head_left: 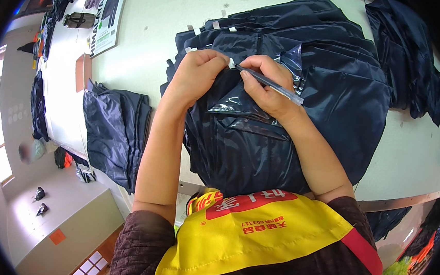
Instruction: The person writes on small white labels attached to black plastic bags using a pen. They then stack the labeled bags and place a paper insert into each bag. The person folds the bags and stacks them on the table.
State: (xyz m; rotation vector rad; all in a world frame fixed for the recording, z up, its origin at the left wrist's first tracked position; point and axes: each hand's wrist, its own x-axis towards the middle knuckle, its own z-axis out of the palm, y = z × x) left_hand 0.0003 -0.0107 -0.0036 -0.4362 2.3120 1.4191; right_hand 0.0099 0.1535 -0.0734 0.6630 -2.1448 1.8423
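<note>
A spread stack of shiny dark navy fabric pieces [340,116] lies in front of me, its layers fanned toward the far side. My left hand [194,77] is closed in a pinch at a small white label [231,63] on the upper layer. In the fingers of my right hand [270,92] is a slim pen [280,89] with a clear barrel, its tip end close to the label. Both hands rest over the dark fabric. More white labels [197,31] stick out along the stack's far left edge.
The pale worktable [156,34] bears a smaller pile of dark fabric [114,129] at left and more dark pieces [404,59] at far right. A printed poster board [109,20], a dark bottle [79,20] and a brown cardboard piece [83,72] lie at the far left.
</note>
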